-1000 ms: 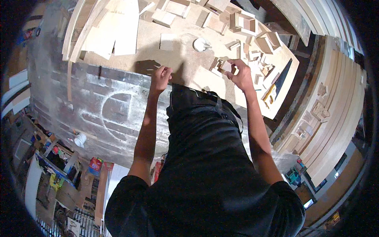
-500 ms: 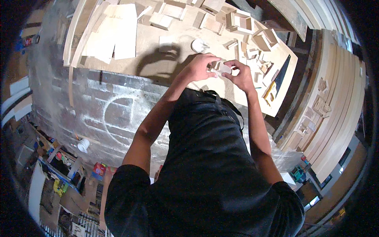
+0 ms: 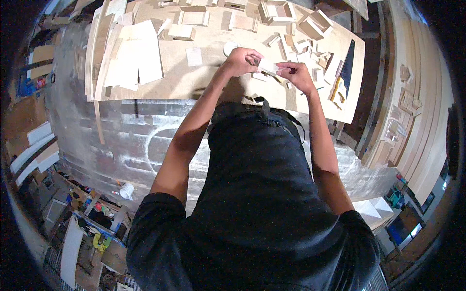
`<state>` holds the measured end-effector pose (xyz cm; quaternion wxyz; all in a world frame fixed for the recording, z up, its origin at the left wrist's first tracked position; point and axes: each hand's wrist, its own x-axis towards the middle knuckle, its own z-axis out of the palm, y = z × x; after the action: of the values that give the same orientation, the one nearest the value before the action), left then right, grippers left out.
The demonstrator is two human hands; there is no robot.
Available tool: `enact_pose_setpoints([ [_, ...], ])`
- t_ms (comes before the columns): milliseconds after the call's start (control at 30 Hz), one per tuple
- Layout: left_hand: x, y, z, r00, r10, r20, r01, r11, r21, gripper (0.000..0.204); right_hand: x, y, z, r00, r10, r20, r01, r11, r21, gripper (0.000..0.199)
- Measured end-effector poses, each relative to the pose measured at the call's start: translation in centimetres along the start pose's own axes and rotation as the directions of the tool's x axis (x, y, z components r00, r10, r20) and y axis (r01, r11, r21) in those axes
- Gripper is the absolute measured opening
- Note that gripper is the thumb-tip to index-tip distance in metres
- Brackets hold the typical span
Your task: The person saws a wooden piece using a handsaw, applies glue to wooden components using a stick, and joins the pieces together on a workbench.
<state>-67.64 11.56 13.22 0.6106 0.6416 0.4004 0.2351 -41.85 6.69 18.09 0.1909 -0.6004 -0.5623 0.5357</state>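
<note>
handsaw lies right of wood pieces on workbench

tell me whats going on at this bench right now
A person stands at a wooden workbench, both hands raised over it. The left hand and right hand together hold a small pale flat piece between the fingertips. Small wooden blocks and open box frames lie scattered across the top, pale sheets sit to the left, and a handsaw rests near the right edge.
</note>
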Motion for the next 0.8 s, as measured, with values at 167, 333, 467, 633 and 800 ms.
enact_pose_setpoints([
  [167,-0.9,-0.6,1.1,0.995,-0.067,-0.068,0.074,0.992,0.107,0.05,0.1,1.8,1.4,0.995,0.043,-0.085,-0.035,0.994,0.1,0.031],
  [333,-1.7,-1.3,2.0,0.974,0.16,-0.157,-0.121,0.965,0.234,0.047,0.8,3.7,2.3,0.991,-0.024,-0.134,0.033,0.997,0.063,0.029],
  [467,-1.9,-1.2,2.1,0.971,0.167,-0.17,-0.11,0.947,0.3,0.046,1.3,4.6,2.5,0.99,-0.033,-0.138,0.042,0.997,0.06,0.028],
  [633,-2.2,-1.2,2.3,0.969,0.18,-0.167,-0.122,0.943,0.31,0.047,1.1,4.6,2.7,0.991,-0.003,-0.136,0.016,0.995,0.094,0.028],
  [800,-2.4,-1.2,2.6,0.968,0.177,-0.176,-0.112,0.938,0.329,0.047,0.7,4.0,2.7,0.99,0.009,-0.14,0.006,0.994,0.106,0.028],
])
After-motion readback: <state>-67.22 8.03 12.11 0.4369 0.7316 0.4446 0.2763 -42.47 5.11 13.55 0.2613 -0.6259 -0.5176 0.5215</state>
